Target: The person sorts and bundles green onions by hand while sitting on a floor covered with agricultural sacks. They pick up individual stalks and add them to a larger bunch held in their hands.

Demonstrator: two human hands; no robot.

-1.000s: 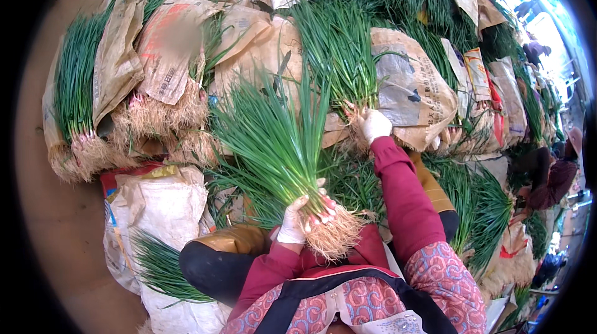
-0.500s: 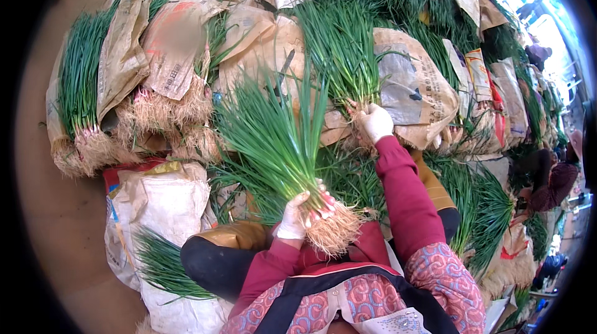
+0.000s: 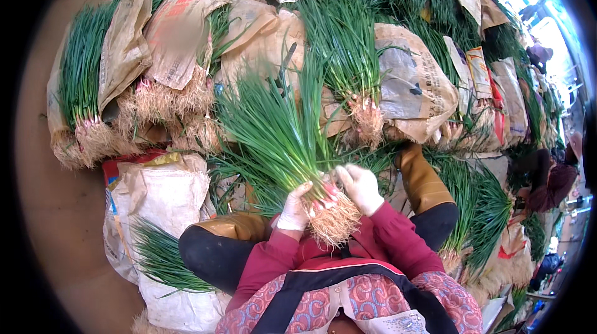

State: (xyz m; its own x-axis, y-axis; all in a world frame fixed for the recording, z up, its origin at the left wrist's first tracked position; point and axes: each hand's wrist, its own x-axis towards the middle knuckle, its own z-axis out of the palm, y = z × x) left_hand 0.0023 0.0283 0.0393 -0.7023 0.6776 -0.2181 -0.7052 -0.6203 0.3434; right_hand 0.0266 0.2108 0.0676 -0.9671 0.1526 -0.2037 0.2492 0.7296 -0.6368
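Observation:
Gloved in white, my left hand (image 3: pixel 294 208) is closed around the lower stems of a bunch of spring onions (image 3: pixel 283 141). The green leaves fan up and to the left, and the pale roots (image 3: pixel 334 221) hang toward my lap. My right hand (image 3: pixel 360 188), also gloved, is at the bunch's right side, its fingers curled against the stems just above the roots. Its fingertips are partly hidden. Beyond it, a second bunch of spring onions (image 3: pixel 348 60) lies on the pile with its roots toward me.
Sacking-covered onion bundles (image 3: pixel 180 35) form a long row ahead. A white sack (image 3: pixel 161 194) lies at my left with loose spring onions (image 3: pixel 168 256) on it. More spring onions (image 3: pixel 485 203) lie at my right. Another person (image 3: pixel 553 181) sits at the far right.
My right hand has left the roots of the bunch on the pile and come back toward me, to the bunch in my left hand. My left hand has stayed nearly still.

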